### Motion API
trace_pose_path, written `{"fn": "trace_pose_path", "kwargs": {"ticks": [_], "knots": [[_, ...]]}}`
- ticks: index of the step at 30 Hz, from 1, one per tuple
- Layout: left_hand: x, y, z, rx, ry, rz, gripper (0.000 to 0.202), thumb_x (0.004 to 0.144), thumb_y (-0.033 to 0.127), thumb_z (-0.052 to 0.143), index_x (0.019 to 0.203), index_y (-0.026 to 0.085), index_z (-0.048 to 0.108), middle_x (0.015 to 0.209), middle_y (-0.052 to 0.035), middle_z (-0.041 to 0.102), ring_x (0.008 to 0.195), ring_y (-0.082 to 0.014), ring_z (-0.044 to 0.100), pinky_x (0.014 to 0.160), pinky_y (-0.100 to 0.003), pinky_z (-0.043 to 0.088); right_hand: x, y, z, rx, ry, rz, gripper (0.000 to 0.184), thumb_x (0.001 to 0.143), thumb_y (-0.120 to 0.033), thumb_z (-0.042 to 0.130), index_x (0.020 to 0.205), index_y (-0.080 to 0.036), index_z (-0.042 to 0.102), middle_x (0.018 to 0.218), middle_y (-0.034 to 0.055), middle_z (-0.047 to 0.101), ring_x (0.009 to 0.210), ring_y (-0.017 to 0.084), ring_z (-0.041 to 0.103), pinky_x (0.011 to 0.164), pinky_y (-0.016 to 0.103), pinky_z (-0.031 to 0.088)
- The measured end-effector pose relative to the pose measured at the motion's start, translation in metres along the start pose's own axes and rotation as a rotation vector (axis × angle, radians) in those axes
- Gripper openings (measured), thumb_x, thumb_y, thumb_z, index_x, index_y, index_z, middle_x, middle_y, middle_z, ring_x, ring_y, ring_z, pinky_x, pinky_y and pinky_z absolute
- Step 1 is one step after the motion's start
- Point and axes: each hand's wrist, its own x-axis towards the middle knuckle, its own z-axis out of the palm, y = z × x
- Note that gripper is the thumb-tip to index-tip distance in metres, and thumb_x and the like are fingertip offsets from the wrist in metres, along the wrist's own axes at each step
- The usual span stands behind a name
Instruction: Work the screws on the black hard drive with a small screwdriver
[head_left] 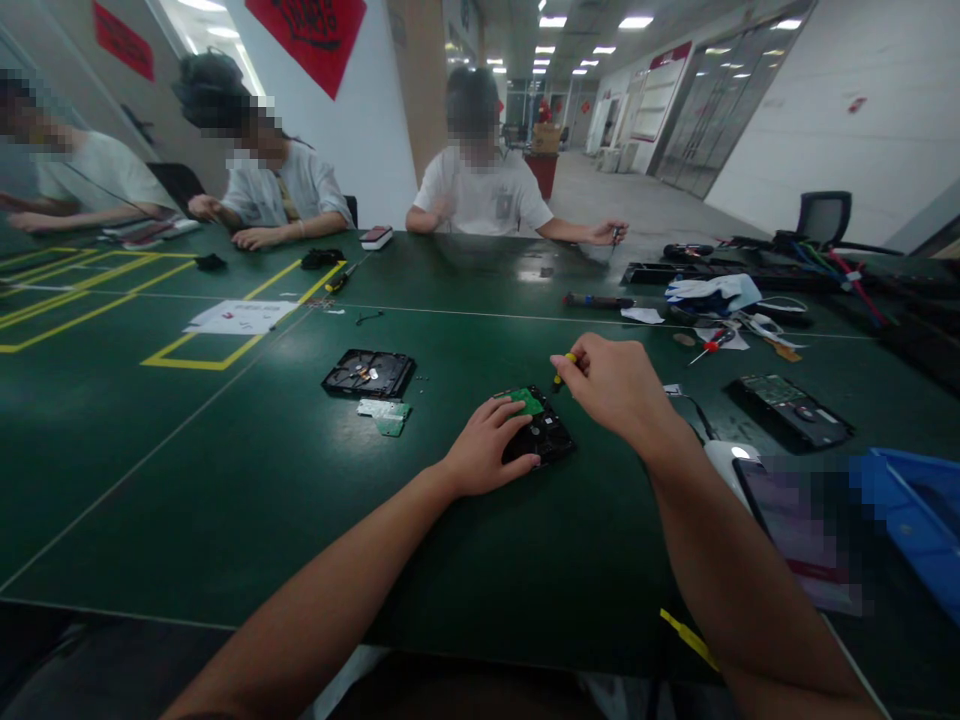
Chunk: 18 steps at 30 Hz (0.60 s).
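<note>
A black hard drive (546, 437) with a green circuit board on top lies on the green table (262, 480) in front of me. My left hand (489, 446) is closed over its near left side and holds it down. My right hand (613, 385) is closed in a pinch on a small screwdriver (564, 366) with a yellow and black handle, held upright with its tip at the drive's far edge.
An opened drive case (369, 373) and a loose green board (386, 414) lie to the left. Another drive (791, 408), a blue bin (919, 510) and a tablet (795, 525) are at the right. Tools, gloves and cables clutter the far right. Three people sit across the table.
</note>
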Motion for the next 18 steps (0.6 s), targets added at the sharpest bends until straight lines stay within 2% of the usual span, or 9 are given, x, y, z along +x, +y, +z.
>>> {"fn": "trace_pose_path", "kwargs": {"ticks": [10,18], "knots": [[-0.0001,0.0005,-0.0011,0.009,0.002,0.007,0.066,0.097,0.062,0.066,0.15,0.024,0.056,0.16,-0.0128,0.051,0.154,-0.037,0.04,0.13,-0.062,0.03,-0.0016,0.0011,-0.0079,-0.02,-0.05,-0.026,0.026,0.1,-0.03,0.054,0.095,-0.015,0.075,0.09,0.015,0.078,0.078,0.029,0.07,0.073,0.041,0.047],[-0.0001,-0.0017,0.0017,0.016,-0.008,0.01,0.069,0.097,0.063,0.065,0.151,0.023,0.054,0.16,-0.0129,0.05,0.155,-0.037,0.038,0.13,-0.061,0.029,0.0002,0.0036,-0.0046,-0.007,-0.072,-0.088,0.026,0.1,-0.022,0.052,0.101,-0.016,0.077,0.099,0.0144,0.078,0.09,0.027,0.072,0.082,0.039,0.048]]}}
